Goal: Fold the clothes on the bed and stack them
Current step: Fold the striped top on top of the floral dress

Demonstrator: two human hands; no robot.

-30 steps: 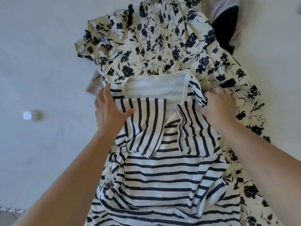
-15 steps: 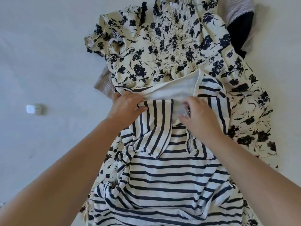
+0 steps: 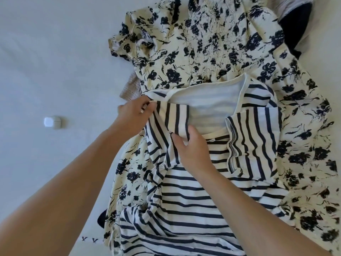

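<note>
Under your hands you have a soft, matt navy-and-white striped knit top point(image 3: 184, 204), lying on a thin cream floral woven dress point(image 3: 206, 43) with a puckered, smocked bodice; the white bed sheet point(image 3: 55, 61) looks smooth, the small white case point(image 3: 53, 122) at left glossy plastic

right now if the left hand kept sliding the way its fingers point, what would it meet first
Probably the folded left sleeve of the striped shirt, which the left hand already pinches; beyond it lies the open neckline.
</note>
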